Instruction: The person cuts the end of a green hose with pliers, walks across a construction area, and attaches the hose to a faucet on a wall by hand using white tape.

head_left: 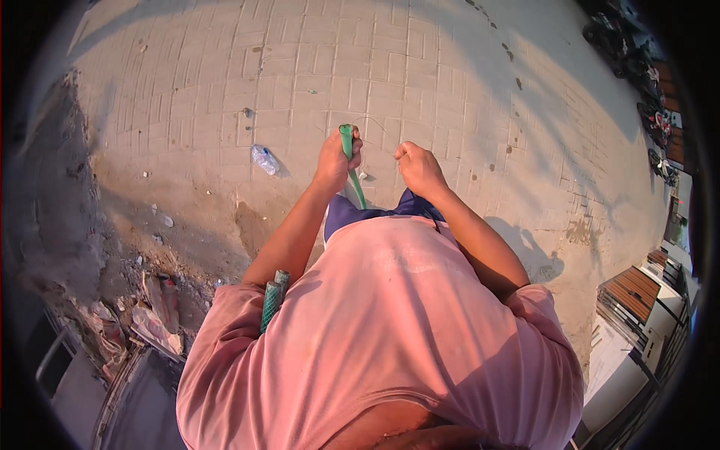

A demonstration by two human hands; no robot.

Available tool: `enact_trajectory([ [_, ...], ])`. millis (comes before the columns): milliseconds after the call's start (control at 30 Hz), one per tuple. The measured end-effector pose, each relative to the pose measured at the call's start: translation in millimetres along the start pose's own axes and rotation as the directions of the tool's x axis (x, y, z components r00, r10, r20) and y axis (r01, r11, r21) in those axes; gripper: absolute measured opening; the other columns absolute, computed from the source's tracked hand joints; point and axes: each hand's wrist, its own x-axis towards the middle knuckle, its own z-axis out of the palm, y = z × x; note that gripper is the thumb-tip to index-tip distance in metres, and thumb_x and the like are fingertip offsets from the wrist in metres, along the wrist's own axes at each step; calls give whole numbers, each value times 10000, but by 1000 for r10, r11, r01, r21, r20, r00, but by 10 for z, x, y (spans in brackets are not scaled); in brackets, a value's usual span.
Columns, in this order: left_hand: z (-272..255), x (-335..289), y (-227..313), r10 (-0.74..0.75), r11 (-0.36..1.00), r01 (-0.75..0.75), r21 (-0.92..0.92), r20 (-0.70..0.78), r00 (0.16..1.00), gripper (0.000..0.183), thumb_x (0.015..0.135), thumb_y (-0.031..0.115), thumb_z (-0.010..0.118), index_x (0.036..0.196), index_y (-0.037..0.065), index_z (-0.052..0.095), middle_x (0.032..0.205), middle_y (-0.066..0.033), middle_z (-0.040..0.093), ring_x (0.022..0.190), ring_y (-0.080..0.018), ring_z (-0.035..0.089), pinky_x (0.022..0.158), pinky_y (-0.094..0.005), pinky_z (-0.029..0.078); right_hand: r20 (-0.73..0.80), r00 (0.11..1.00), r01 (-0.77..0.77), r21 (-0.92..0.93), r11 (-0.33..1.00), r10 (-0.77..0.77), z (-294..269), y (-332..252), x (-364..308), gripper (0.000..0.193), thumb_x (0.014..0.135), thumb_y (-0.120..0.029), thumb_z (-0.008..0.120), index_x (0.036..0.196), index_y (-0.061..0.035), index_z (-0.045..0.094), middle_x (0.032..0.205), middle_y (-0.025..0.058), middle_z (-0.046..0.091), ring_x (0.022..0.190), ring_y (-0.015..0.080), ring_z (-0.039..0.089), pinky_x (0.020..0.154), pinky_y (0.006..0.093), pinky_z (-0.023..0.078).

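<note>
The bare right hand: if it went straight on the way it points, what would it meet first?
The right hand would probably meet the thin, curved wire-like strand first, though depth is unclear; beyond lies pale rectangular-block paving.

The left grip [336, 160] partly hides the green strip [346, 142]; the right grip's [421, 171] palm is out of sight.

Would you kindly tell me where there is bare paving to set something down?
Mostly bare paving lies ahead of the left hand and right hand; a smaller patch separates the left hand from the clear plastic bottle. Crowded: rubble and crumpled sacks at lower left, motorbikes at upper right.
</note>
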Motion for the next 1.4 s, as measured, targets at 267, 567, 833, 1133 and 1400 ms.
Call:
enact_trajectory([
  [267, 143, 497, -38, -2, 998, -11, -65, -205, 979, 276, 980, 386, 533, 934, 116, 500, 678, 21, 433, 484, -76, 345, 442, -213, 284, 151, 889, 435, 9, 900, -432, -412, 278, 434, 218, 900, -80, 464, 1057, 1, 593, 949, 234, 658, 873, 436, 628, 750, 486, 502],
  [567, 1118, 791, -860, 55, 977, -149, -155, -489, 871, 263, 978, 368, 554, 959, 107, 523, 706, 22, 468, 504, -66, 359, 460, -215, 306, 657, 391, 882, -67, 467, -645, -1525, 1186, 1765, 148, 816, -39, 530, 953, -47, 587, 866, 161, 631, 790, 355, 632, 694, 469, 504],
  [833, 2111, 1418, -1232, 171, 985, -136, 105, -513, 841, 280, 965, 354, 557, 1022, 84, 608, 754, 48, 506, 618, -50, 429, 516, -223, 346, 788, 393, 808, -49, 587, -474, -2180, 1364, 2190, 175, 870, -104, 520, 987, 14, 573, 793, 177, 619, 739, 345, 623, 714, 454, 477],
  [1133, 2461, 1605, -1627, 375, 927, -279, 251, -575, 728, 292, 934, 307, 553, 1034, 40, 615, 693, 5, 507, 562, -89, 431, 500, -267, 361, 933, 337, 2, 132, 991, -125, -2597, 1452, 2321, 203, 1009, -256, 505, 1009, -59, 557, 661, -25, 436, 516, 56, 384, 478, 229, 362],
  [1400, 3050, 1398, -2054, 506, 859, -397, 323, -646, 572, 262, 928, 302, 547, 986, 60, 630, 693, 13, 512, 559, -91, 444, 498, -263, 362, 948, 250, -23, 211, 977, -198, -2861, 1434, 2268, 87, 978, -157, 538, 997, -80, 573, 781, 14, 574, 599, 81, 497, 539, 232, 420],
])
